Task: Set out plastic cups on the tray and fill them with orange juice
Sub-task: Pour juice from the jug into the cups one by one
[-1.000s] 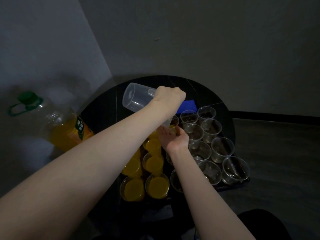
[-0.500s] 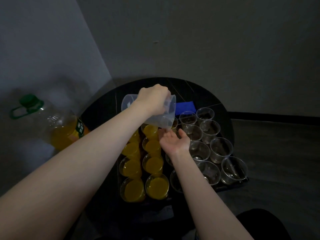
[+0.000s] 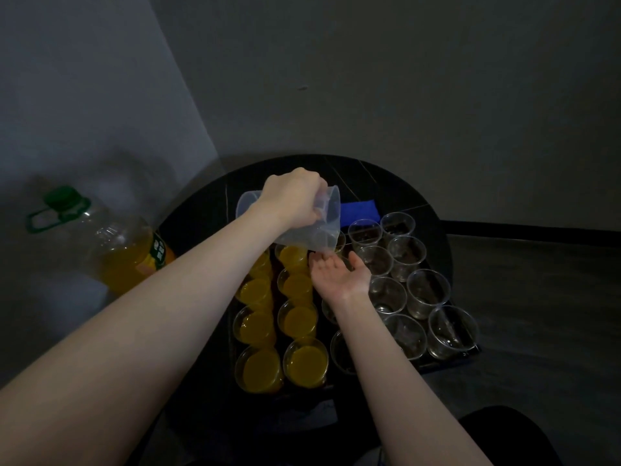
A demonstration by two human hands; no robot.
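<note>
My left hand (image 3: 295,196) grips the handle of a clear plastic jug (image 3: 322,230), held nearly level above the far cups; it looks empty. My right hand (image 3: 339,270) lies palm up with straight fingers just under the jug's base, fingertips touching it. On the dark tray (image 3: 447,363), two left columns of clear cups hold orange juice (image 3: 305,361). The cups on the right (image 3: 453,331) are empty. My right forearm hides part of the middle column.
A big orange juice bottle (image 3: 114,250) with a green cap and handle stands left of the round black table (image 3: 208,210), about half full. A blue cloth (image 3: 359,211) lies behind the tray. Grey walls close off the back and left.
The jug swung from a steep tilt, base up to the left, back toward level and lower over the cups. My right hand turned palm up beneath it.
</note>
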